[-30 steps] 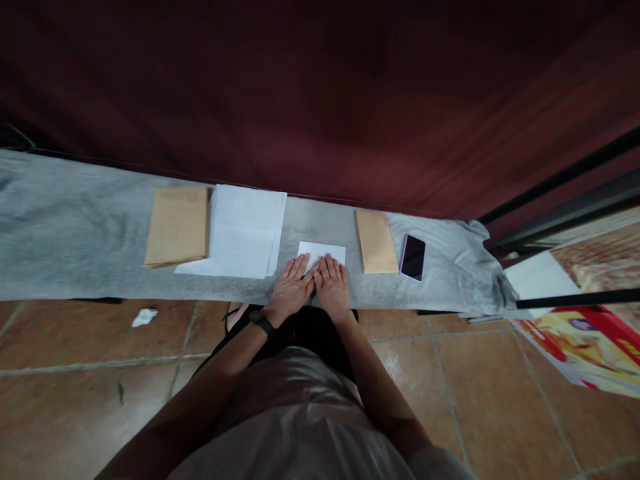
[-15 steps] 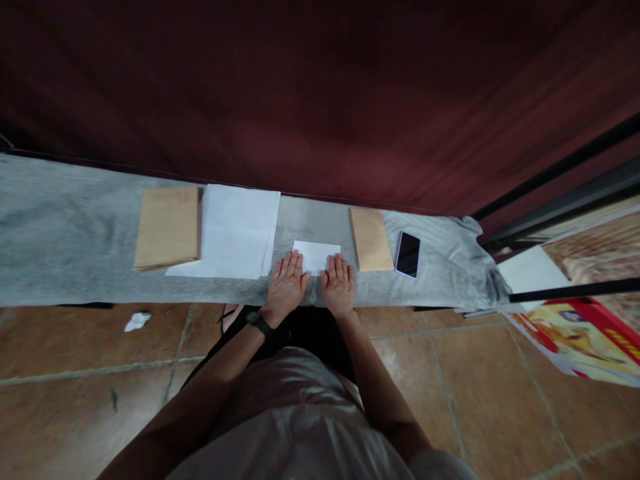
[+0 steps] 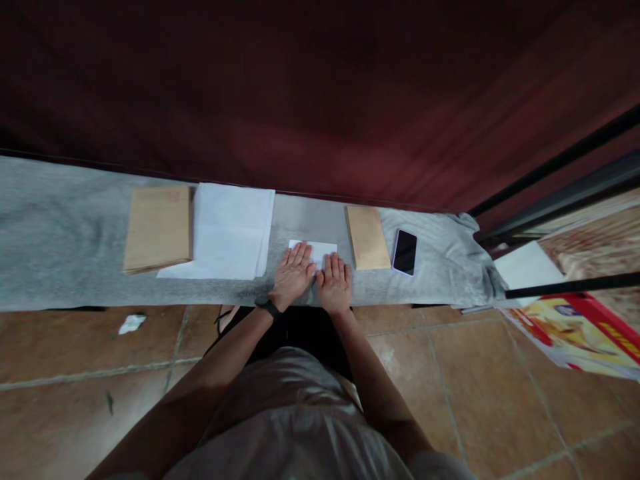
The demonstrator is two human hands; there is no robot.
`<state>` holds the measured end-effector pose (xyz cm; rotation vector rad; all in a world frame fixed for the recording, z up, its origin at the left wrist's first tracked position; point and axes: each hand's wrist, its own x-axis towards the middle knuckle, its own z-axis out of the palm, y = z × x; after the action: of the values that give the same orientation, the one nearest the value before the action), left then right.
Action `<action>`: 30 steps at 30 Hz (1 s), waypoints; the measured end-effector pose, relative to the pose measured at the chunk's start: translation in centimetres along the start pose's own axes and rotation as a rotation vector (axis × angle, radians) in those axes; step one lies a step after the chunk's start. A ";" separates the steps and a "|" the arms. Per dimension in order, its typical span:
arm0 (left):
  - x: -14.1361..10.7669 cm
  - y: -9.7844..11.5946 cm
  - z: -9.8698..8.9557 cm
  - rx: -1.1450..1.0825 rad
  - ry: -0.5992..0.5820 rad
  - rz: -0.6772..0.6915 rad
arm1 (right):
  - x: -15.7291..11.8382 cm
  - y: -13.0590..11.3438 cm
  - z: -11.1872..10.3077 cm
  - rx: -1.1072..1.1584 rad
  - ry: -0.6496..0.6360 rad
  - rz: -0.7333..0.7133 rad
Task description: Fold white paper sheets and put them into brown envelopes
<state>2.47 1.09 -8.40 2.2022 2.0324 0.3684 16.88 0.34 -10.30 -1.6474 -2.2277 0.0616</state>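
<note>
A small folded white paper (image 3: 324,249) lies on the grey cloth near the front edge, partly covered by both hands. My left hand (image 3: 293,272) rests flat on its left part, fingers stretched out. On its lower right part lies my right hand (image 3: 335,284), palm down with the fingers extended. Left of the hands are large white sheets (image 3: 233,230), and beside them a stack of brown envelopes (image 3: 157,227). A narrower brown envelope stack (image 3: 369,238) sits to the right of the hands.
A phone (image 3: 405,253) lies right of the narrower envelopes on the grey cloth (image 3: 65,233). Dark red fabric (image 3: 300,100) rises behind. Black bars (image 3: 570,285) and a colourful box (image 3: 580,330) are at the right.
My left hand has moved inward and up over the folded paper, covering more of it. My right hand stays nearly in place. The whole view has shifted slightly.
</note>
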 end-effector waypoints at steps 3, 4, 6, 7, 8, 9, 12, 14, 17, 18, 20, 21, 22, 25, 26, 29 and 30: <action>0.0 -0.7 0.1 0.008 0.017 -0.036 | -0.1 0.1 0.0 0.007 0.002 -0.003; 0.1 -0.9 0.1 0.006 0.023 -0.042 | 0.0 0.2 -0.1 0.012 -0.002 -0.002; 0.2 -1.1 0.1 0.000 0.035 -0.042 | 0.2 0.3 -0.3 0.029 -0.020 0.006; 0.2 -1.2 0.2 -0.003 0.043 -0.039 | 0.5 0.3 -0.5 0.040 -0.031 0.014; 0.2 -1.2 0.2 -0.005 0.051 -0.037 | 0.9 0.3 -0.6 0.052 -0.042 0.023; 0.2 -1.2 0.2 -0.006 0.059 -0.038 | 1.4 0.3 -0.7 0.065 -0.051 0.029; 0.2 -1.1 0.4 -0.002 0.069 -0.049 | 2.9 -0.2 -0.9 0.108 -0.080 0.007; 0.2 -1.1 0.4 0.000 0.061 -0.045 | 3.8 -0.5 -0.8 0.129 -0.106 -0.031; 0.2 -1.2 0.5 -0.004 0.056 -0.040 | 4.5 -0.9 -0.3 0.122 -0.143 -0.071; 0.2 -1.2 0.5 -0.006 0.057 -0.040 | 4.6 -0.9 -0.1 0.111 -0.149 -0.079; 0.2 -1.3 0.6 -0.009 0.059 -0.039 | 4.5 -0.8 0.2 0.085 -0.148 -0.084; 0.1 -1.3 0.6 -0.011 0.059 -0.036 | 4.4 -0.7 0.3 0.072 -0.143 -0.083; 0.1 -1.4 0.6 -0.012 0.059 -0.032 | 4.4 -0.6 0.4 0.060 -0.139 -0.080; 0.1 -1.4 0.5 -0.014 0.062 -0.032 | 4.2 -0.1 0.5 0.027 -0.122 -0.059; 0.0 -1.4 0.5 -0.014 0.062 -0.034 | 4.1 0.1 0.6 0.016 -0.115 -0.049; 0.1 -1.2 0.4 -0.014 0.061 -0.058 | 3.8 0.8 0.6 -0.008 -0.087 -0.022; 0.1 -1.2 0.5 -0.014 0.063 -0.070 | 3.7 1.0 0.6 -0.014 -0.078 -0.017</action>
<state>1.43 1.34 -9.13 2.1309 2.1264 0.4484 16.72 4.19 -10.13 -1.6604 -2.3039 0.1076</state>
